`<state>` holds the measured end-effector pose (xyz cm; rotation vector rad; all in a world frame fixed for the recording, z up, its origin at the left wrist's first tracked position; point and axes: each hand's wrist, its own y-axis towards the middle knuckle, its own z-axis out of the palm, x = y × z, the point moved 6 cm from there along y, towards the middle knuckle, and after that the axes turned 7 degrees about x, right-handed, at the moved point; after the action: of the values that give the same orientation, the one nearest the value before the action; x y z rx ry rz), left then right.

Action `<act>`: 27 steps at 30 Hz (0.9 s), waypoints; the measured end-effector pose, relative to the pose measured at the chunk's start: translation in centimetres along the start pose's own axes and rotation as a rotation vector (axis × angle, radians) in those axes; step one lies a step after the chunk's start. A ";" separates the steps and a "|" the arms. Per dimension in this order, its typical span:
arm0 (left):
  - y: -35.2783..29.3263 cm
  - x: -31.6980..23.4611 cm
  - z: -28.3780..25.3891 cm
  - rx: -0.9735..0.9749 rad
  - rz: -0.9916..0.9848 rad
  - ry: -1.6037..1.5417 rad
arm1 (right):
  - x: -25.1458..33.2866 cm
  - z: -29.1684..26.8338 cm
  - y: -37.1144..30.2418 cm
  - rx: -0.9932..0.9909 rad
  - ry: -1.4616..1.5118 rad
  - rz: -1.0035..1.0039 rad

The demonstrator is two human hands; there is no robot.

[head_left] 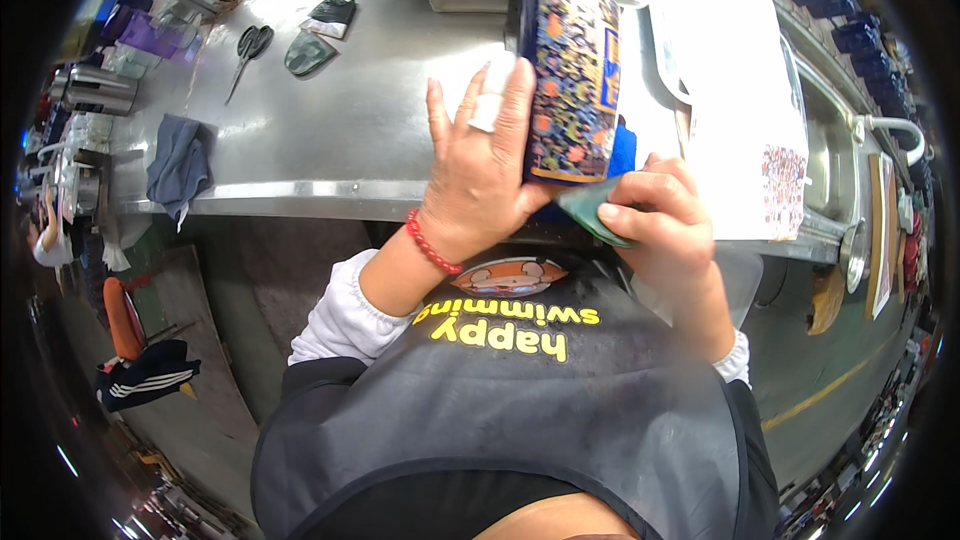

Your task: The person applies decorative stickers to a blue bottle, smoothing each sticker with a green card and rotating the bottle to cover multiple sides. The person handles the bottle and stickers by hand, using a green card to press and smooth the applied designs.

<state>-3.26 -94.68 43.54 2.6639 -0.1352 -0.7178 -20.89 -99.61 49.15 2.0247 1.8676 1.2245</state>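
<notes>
A dark blue cylindrical tumbler [572, 85] with a colourful patterned wrap lies at the table's front edge, one end toward me. My left hand [475, 175] steadies it from the left: the index finger lies along its side, the thumb is by its near end, and the other fingers are spread. White wrapping covers one finger. My right hand [665, 210] pinches a thin, flat green scraper [590, 210] close to the tumbler's near end. Whether the scraper touches the tumbler is unclear. Something bright blue [623, 150] shows beside the tumbler.
Scissors [248, 52], a dark green flat piece [309, 54] and a small black-and-white piece [332, 16] lie on the steel table [370, 100]. A grey cloth [178, 162] hangs at its left edge. White sheets [725, 70] cover the right side, with a sink [828, 125] beyond.
</notes>
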 end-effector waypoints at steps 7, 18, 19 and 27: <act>-0.8 2.0 1.6 0.121 -0.037 -0.023 | -0.3 -0.2 -0.4 0.007 -0.178 0.029; -0.1 2.6 1.4 0.168 -0.095 -0.497 | -1.2 0.2 -2.5 -0.105 -0.093 0.077; -0.1 2.3 1.6 0.161 -0.094 -0.512 | -0.8 0.5 -2.6 -0.097 -0.110 0.053; 0.1 2.3 1.9 0.156 -0.074 -0.577 | -2.1 -1.8 -1.7 -0.184 0.084 0.100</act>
<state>-2.26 -95.83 41.01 2.5309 -0.2521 -1.5394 -23.17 -101.84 48.39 2.0179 1.6357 1.4697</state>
